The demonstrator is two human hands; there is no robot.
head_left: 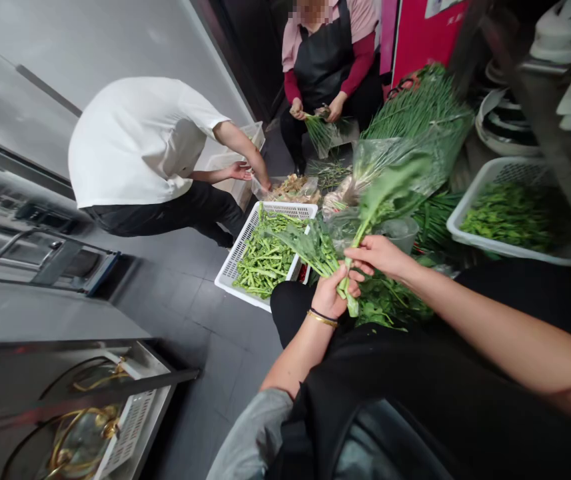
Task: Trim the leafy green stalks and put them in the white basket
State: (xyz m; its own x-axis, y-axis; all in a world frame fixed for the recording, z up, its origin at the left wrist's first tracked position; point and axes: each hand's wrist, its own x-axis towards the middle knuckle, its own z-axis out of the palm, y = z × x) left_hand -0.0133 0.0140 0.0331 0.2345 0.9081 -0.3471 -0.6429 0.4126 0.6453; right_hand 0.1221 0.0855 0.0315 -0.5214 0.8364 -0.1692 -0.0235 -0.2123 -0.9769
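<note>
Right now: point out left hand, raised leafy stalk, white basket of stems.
Left hand (330,293): head view, back of the hand.
Leafy stalk (390,190): head view, broad leaf.
White basket (242,244): head view, perforated side wall.

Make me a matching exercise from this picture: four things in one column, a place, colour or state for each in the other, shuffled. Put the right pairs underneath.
Things
1. Left hand
2. Leafy stalk
3. Hand cart
4. Basket of cut stems

Places, colours, states
A. Near the left edge of the picture
B. White, with slotted sides
C. Gold bangle at the wrist
D. Gripped near its lower end

Right pairs: 1-C, 2-D, 3-A, 4-B
</note>
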